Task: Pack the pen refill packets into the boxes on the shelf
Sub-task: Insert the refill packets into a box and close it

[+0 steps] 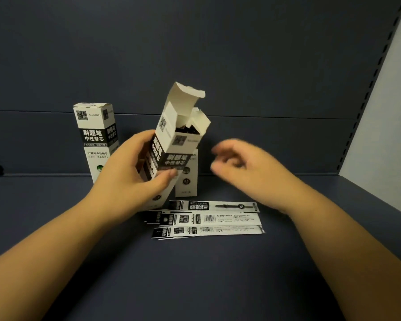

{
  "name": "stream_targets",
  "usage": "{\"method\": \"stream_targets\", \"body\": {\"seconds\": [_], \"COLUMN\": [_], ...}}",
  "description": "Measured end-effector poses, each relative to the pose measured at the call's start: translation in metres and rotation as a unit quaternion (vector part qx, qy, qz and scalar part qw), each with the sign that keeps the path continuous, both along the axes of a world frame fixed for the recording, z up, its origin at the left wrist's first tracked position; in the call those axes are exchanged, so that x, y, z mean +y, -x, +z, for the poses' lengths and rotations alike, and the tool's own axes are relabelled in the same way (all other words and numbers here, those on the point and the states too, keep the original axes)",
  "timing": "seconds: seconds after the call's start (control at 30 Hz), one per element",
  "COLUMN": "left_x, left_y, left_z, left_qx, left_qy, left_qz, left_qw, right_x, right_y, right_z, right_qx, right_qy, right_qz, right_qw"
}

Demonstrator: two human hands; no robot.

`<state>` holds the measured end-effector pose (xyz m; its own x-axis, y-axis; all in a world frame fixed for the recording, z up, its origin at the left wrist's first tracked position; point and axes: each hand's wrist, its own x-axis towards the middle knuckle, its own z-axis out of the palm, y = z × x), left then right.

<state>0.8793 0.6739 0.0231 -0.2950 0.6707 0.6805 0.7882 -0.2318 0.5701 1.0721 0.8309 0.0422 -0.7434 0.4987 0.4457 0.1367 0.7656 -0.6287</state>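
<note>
The left hand (134, 167) grips the open box (171, 144), tilted; the right hand (243, 163), blurred, holds nothing, fingers loosely curled. Packets (208, 220) lie on the shelf (195, 274) below the box: hold it steady, feed them endwise.

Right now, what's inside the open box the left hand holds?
The tilted open box, held by the left hand, shows dark packet ends just below its rim. How many there are and how deep they reach is hidden by the box walls.
</note>
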Motion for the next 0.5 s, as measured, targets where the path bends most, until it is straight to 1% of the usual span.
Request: {"method": "stream_targets", "body": {"seconds": [0.03,0.07,0.1,0.13,0.2,0.3,0.5], "left_x": [0.000,-0.001,-0.001,-0.001,-0.001,-0.001,0.001], "left_y": [0.000,0.000,0.001,0.003,0.005,0.008,0.014], "left_z": [0.000,0.000,-0.001,-0.002,-0.003,-0.003,-0.005], "left_qx": [-0.007,-0.012,-0.017,-0.021,-0.029,-0.041,-0.088], "left_qy": [0.003,0.005,0.004,0.004,0.004,0.003,0.003], "left_qz": [0.002,0.003,0.006,0.009,0.015,0.017,0.018], "left_qw": [1.000,1.000,1.000,1.000,0.999,0.999,0.996], "right_x": [0.002,0.003,0.004,0.004,0.001,-0.004,-0.007], "right_y": [-0.002,-0.003,-0.005,-0.005,-0.006,-0.005,-0.004], "right_z": [-0.001,-0.002,-0.003,-0.004,-0.004,-0.004,-0.006], "right_qx": [-0.095,-0.178,-0.243,-0.291,-0.351,-0.374,-0.336], "right_qy": [-0.063,-0.117,-0.151,-0.163,-0.156,-0.169,-0.191], "right_qz": [0.006,0.013,0.020,0.029,0.050,0.069,0.069], "right_qw": [0.993,0.977,0.958,0.942,0.922,0.909,0.920]}}
